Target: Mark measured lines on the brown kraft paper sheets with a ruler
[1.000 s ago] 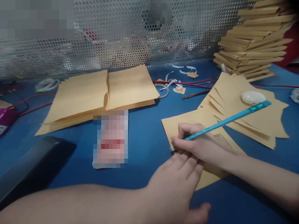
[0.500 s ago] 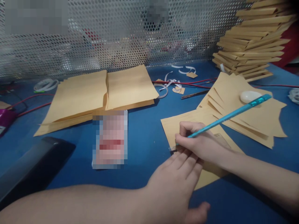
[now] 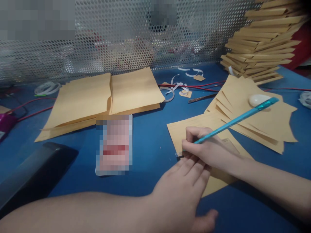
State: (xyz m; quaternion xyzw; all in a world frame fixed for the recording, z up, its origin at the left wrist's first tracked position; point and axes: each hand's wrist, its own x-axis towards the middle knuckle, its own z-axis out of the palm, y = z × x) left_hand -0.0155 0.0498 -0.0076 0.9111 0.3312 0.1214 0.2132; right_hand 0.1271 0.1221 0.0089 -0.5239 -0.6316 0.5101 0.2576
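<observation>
My right hand (image 3: 206,145) is closed around a teal pencil (image 3: 238,121), its upper end slanting up to the right. The pencil's tip is hidden behind my fingers, close to the left side of a tan paper sheet (image 3: 194,121). My left hand (image 3: 182,181) lies flat over the lower part of this sheet, thumb apart, fingertips tucked under my right hand. Beneath both hands lies a clear plastic strip, perhaps a ruler (image 3: 179,155), mostly covered. Close by on the right, several fanned tan sheets (image 3: 257,119) carry a white rounded object (image 3: 259,100).
A phone (image 3: 130,139) lies on the blue table (image 3: 145,142). Behind it are tan paper stacks (image 3: 85,97). Folded tan papers (image 3: 259,48) are piled high at the back right. A perforated metal panel (image 3: 116,38) stands behind. A dark long object (image 3: 41,171) occupies the left.
The pencil's upper end has tipped slightly left in my right hand. My left hand and the papers stay where they were.
</observation>
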